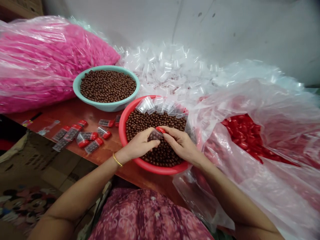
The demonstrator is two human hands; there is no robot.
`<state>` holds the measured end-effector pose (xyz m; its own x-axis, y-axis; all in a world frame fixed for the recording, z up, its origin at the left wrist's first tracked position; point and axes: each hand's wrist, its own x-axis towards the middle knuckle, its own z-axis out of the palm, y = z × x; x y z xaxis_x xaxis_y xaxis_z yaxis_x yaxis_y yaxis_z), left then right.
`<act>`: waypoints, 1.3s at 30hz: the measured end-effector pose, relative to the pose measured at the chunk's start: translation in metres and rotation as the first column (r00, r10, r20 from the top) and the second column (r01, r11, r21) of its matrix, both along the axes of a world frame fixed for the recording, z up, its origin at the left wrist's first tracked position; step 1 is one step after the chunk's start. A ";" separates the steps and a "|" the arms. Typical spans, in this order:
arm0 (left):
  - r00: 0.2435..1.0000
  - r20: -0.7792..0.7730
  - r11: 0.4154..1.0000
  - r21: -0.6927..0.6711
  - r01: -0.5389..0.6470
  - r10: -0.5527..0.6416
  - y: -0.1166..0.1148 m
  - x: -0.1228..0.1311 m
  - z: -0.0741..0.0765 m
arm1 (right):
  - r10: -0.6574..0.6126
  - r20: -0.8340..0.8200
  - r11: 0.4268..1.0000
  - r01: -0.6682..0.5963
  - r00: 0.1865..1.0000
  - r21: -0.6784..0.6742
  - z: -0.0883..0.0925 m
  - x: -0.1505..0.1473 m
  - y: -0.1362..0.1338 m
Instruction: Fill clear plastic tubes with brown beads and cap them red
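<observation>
**Tube [155, 135] pinched over red bowl [122, 133]**

Grey wall [225, 30] backs a brown table [82, 115]. Pink bag [42, 60] left, clear bag [262, 173] of red caps [242, 133] right, tube pile [170, 70] between. A teal bowl [77, 90] sits behind; filled tubes [82, 136] lie left of the red bowl. Left hand [140, 145] and right hand [181, 143] both pinch the tube

Bare desk [110, 150] shows only left of the red bowl [121, 133], along the near edge, and filled tubes [80, 135] litter it. The teal bowl [76, 87], pink bag [37, 60] and clear tube heap [170, 73] block the far edge. The bag of red caps [250, 140] crowds the right.
</observation>
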<state>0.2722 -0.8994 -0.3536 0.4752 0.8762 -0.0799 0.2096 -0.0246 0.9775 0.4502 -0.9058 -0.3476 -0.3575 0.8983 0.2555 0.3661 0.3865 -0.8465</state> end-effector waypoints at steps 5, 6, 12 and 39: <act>1.000 -0.017 1.000 0.018 -0.007 0.008 0.000 0.000 0.000 | -0.198 -0.334 0.884 0.021 0.922 -0.467 0.002 0.001 0.009; 1.000 -0.021 1.000 0.028 0.010 -0.009 0.000 0.000 0.000 | -0.245 -0.410 0.832 -0.026 0.879 -0.553 0.003 0.001 0.012; 0.997 0.009 0.996 -0.029 0.080 -0.079 0.000 -0.001 0.000 | -0.325 -0.605 0.764 -0.176 0.727 -0.621 0.010 -0.015 0.025; 0.971 0.227 0.987 -0.155 -0.043 0.078 0.000 -0.002 0.002 | -0.136 -0.170 0.985 0.152 0.976 0.081 0.006 -0.014 -0.001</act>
